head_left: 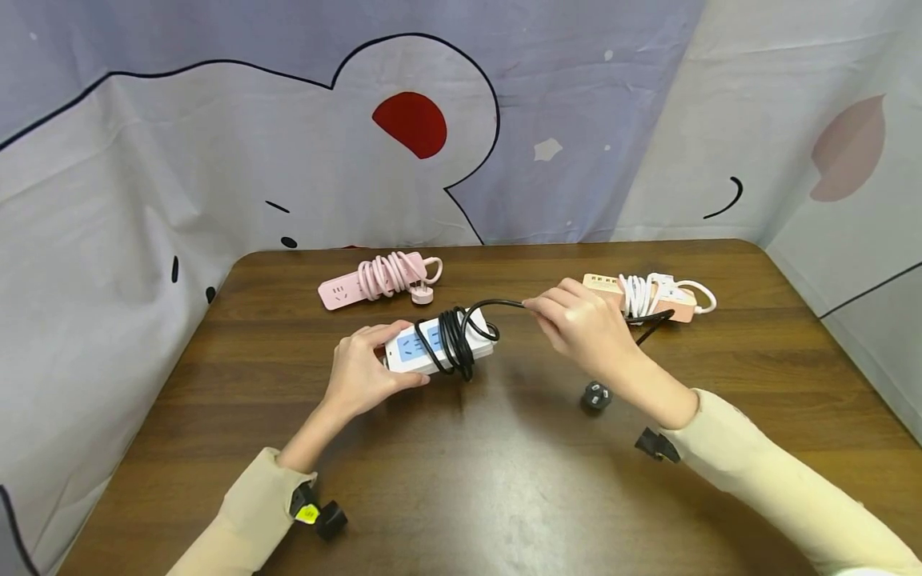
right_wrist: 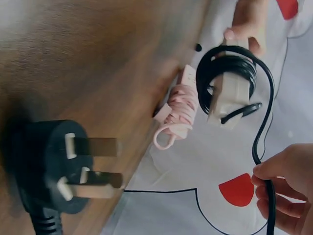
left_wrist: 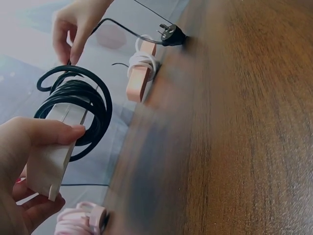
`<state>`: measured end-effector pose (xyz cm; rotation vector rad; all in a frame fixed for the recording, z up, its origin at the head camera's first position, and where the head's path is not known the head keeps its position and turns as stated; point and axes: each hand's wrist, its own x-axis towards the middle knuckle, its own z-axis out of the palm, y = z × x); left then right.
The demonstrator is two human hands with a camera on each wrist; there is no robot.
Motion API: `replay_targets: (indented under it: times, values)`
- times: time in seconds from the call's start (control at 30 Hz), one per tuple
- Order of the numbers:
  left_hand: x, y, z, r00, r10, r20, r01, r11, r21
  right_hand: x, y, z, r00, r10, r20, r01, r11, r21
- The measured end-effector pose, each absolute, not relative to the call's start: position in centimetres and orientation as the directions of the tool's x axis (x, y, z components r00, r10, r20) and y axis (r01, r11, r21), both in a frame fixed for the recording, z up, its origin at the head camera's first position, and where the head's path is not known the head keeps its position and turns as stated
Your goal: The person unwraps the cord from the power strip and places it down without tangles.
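Observation:
A white power strip [head_left: 410, 349] with blue socket faces is held above the table by my left hand [head_left: 363, 372], thumb on one side and fingers on the other. Several turns of black cord [head_left: 455, 340] wrap loosely round its right half. My right hand [head_left: 587, 324] pinches the cord to the right of the strip, and a length stretches between the two. Beyond that hand the cord runs down to a black three-pin plug [head_left: 595, 396]. In the right wrist view the plug [right_wrist: 73, 166] appears large, its pins showing.
Toward the back left lies a pink power strip [head_left: 342, 290] wrapped in its own pink cord. An orange power strip [head_left: 675, 304] with white cord round it lies behind my right hand. The wooden table [head_left: 461, 496] ends at a patterned cloth [head_left: 562, 120].

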<state>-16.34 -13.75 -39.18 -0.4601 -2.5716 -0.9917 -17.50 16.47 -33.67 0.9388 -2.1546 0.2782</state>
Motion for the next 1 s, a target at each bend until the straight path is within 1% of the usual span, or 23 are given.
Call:
replay_targets:
  times: [0.07, 0.17, 0.5, 0.77, 1.0]
  values:
    - [-16.4, -13.7, -39.2, -0.89, 0.163, 0.425, 0.408, 0.702, 0.584, -17.3, 16.5, -33.9, -0.4, -0.563, 0.723, -0.708, 0.691, 0.146]
    - [-16.4, -13.7, -39.2, -0.892, 0.15, 0.426, 0.4, 0.7, 0.592, -16.9, 16.6, -34.1, -0.378, -0.58, 0.722, -0.717, 0.677, 0.167]
    - [-16.7, -14.0, -38.8, -0.898, 0.116, 0.424, 0.376, 0.703, 0.604, -16.0, 17.5, -34.8, -0.425, -0.533, 0.732, -0.736, 0.674, 0.064]
    - [-16.8, -14.2, -38.4, -0.901, 0.083, 0.427, 0.358, 0.697, 0.622, -15.3, 18.2, -35.8, -0.417, -0.564, 0.713, -0.77, 0.636, 0.052]
    - [-16.6, -14.2, -38.0, -0.907, 0.064, 0.416, 0.342, 0.688, 0.64, -15.3, 18.8, -36.8, -0.442, -0.586, 0.679, -0.776, 0.629, 0.038]
